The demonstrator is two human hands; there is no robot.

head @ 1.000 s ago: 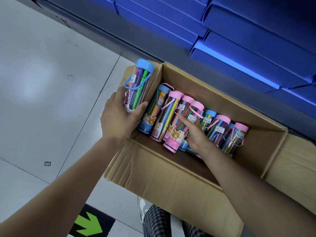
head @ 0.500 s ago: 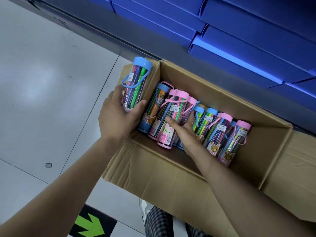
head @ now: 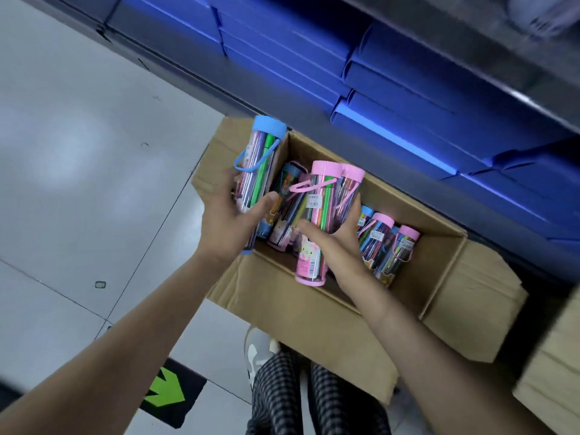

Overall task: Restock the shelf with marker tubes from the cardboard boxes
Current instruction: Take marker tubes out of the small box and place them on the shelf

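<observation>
Up out of the carton since a moment ago comes a pair of pink-capped marker tubes (head: 317,221), which lay among the others half a second back; the right hand (head: 337,243) now has its fingers and thumb curled round both, lifting them clear above the row, caps pointing away from the person. The left hand (head: 227,222) holds as before: fingers wrapped about the blue-capped tube (head: 260,171), which stands tilted over the near-left corner of the cardboard box (head: 314,309), its blue loop handle hanging down the side.

More tubes (head: 387,246) lie side by side on the floor of the box at its right end, pink and blue caps toward the shelving, with a few more at the left end partly hidden behind the raised pair. The box flaps are folded out, and a second carton (head: 552,372) sits just beside it on the right, blurred.

Beyond the box, the bottom shelf (head: 238,86) is dark grey and stacked with flat blue folders (head: 408,98) in several piles. Underfoot is a pale glossy tiled floor (head: 78,152) catching soft reflections, with a black floor sticker bearing a green arrow (head: 166,394) near the person's feet. Checked trouser legs (head: 282,397) and a grey-white shoe (head: 257,353) show at the bottom.
</observation>
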